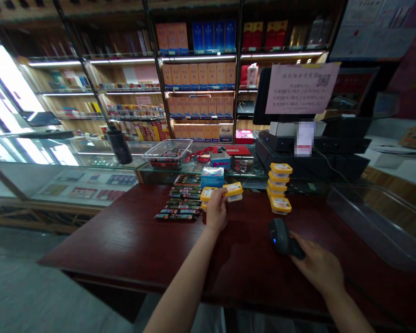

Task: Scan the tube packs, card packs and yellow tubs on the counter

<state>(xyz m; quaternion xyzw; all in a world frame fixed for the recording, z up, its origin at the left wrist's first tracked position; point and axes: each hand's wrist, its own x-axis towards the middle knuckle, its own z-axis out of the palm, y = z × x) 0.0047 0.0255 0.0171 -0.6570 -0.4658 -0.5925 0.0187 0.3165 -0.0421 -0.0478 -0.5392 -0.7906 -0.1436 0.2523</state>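
Note:
My left hand (217, 210) is closed on a small clear tub with a yellow lid (233, 189), its barcode label facing me. Just left of that hand, more yellow-lidded tubs (208, 193) stand partly hidden behind my fingers. My right hand (317, 266) grips the handle of a dark barcode scanner (280, 236), which shows a small blue light and rests low over the desk. Beyond the scanner rises a stack of several yellow-lidded tubs (279, 188). Rows of slim patterned packets (180, 199) lie to the left, beside a pile of blue packs (212, 177).
The dark red desk (125, 236) meets a glass counter at the back. On the counter stand a clear plastic box (169, 152) and a black bottle (119, 145). A big transparent bin (377, 226) sits at right, near a monitor with a pink paper sign (301, 88).

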